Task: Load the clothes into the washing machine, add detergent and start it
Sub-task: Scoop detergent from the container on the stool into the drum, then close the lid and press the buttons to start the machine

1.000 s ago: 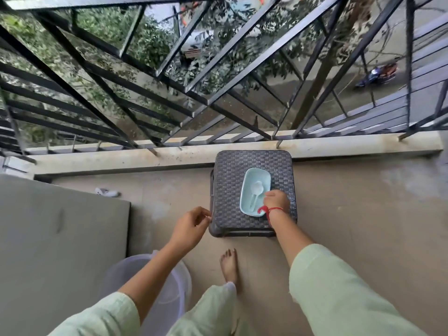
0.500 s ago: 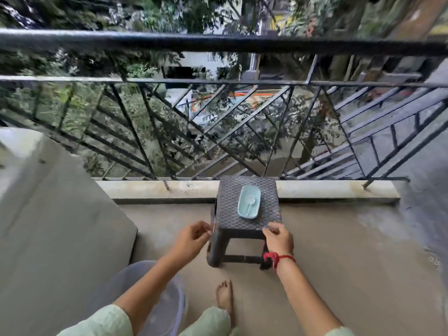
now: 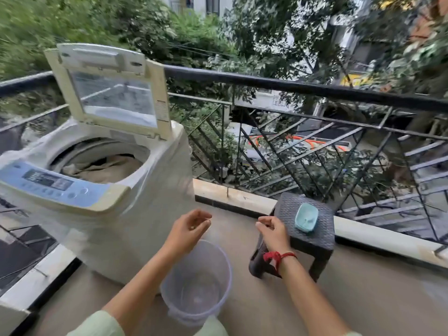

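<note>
A cream top-loading washing machine (image 3: 135,214) stands at the left with its lid (image 3: 109,93) raised. Beige clothes (image 3: 106,168) lie in its drum. Its blue control panel (image 3: 48,185) faces me. A pale blue detergent box (image 3: 306,217) with a scoop in it rests on a dark woven stool (image 3: 312,236) at the right. My left hand (image 3: 189,226) hovers between machine and stool, fingers loosely curled, holding nothing. My right hand (image 3: 272,230), with a red thread at the wrist, hangs just left of the stool, also with nothing in it.
A clear plastic bucket (image 3: 208,309), with nothing inside, sits on the floor below my hands. A black metal railing (image 3: 315,132) and a low ledge (image 3: 232,195) close off the balcony behind the machine and stool.
My view has lifted and swung left, bringing the washing machine into sight. My right hand has left the detergent box and the stool's edge; both hands now float free.
</note>
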A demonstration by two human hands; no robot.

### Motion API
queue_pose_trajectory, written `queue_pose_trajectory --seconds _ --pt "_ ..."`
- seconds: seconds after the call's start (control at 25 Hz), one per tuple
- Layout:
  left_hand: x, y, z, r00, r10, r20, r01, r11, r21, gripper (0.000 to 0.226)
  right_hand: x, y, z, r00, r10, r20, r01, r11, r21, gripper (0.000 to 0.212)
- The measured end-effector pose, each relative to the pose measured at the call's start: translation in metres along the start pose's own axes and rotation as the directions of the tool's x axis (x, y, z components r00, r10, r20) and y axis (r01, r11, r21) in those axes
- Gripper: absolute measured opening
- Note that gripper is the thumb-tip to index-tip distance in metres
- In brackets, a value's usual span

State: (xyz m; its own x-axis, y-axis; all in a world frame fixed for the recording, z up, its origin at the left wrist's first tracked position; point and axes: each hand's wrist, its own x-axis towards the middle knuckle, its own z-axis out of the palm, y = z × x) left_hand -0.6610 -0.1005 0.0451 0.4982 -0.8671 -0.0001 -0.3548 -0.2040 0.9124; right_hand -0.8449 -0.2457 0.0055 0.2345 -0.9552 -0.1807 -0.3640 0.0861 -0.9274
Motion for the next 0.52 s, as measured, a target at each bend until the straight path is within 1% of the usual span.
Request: queue_pose_trajectory --seconds 0.12,0.24,0.4,0.52 --pt "-0.017 -0.017 -0.061 0.991 -0.035 -0.129 0.042 0.998 0.052 0.020 -0.026 -0.026 0.053 0.989 -0.034 0.143 0.036 0.999 -0.009 0.020" --pt "-0.028 -0.036 -0.118 0.985 -0.069 -0.161 0.075 0.997 0.030 0.016 -0.052 -0.046 0.109 0.965 -0.045 0.260 0.049 0.999 -0.011 0.015" --pt "-0.034 -0.067 -0.205 0.972 -0.065 -0.227 0.069 0.998 0.012 0.008 -0.082 -0.080 0.200 0.932 -0.092 0.351 0.094 0.996 0.012 0.019" --pt "-0.037 -0.098 -0.288 0.957 -0.079 -0.279 0.095 0.995 0.044 0.008 -0.103 -0.114 0.288 0.920 -0.153 0.361 0.158 0.987 0.017 0.023"
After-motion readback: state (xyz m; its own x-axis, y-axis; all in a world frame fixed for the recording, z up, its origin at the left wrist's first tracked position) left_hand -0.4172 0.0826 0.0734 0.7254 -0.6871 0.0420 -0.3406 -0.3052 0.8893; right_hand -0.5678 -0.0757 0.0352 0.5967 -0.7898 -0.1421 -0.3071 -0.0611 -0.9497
